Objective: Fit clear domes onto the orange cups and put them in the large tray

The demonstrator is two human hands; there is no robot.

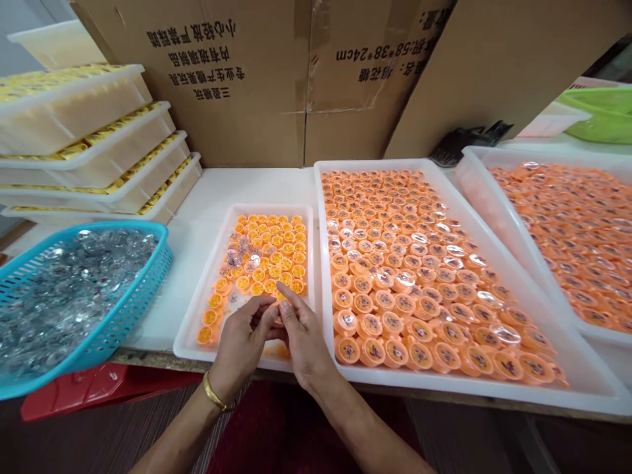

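Observation:
My left hand (241, 341) and my right hand (307, 345) meet over the front of a small white tray (197, 309). Between their closed fingertips they grip one small orange cup (278, 317), mostly hidden by the fingers. Open orange cups filled with yellow-orange bits (274, 257) stand in rows in this tray, just beyond my hands. Several small clear printed lids (243, 251) lie loose over the cups on the left side.
A blue basket (165, 247) of clear plastic pieces stands left, before stacked white trays (158, 145). To the right, a large white tray (323, 263) holds lidded orange cups (395, 296); another tray (478, 164) lies beyond. Cardboard boxes (276, 118) stand behind. A red stool (99, 388) sits below.

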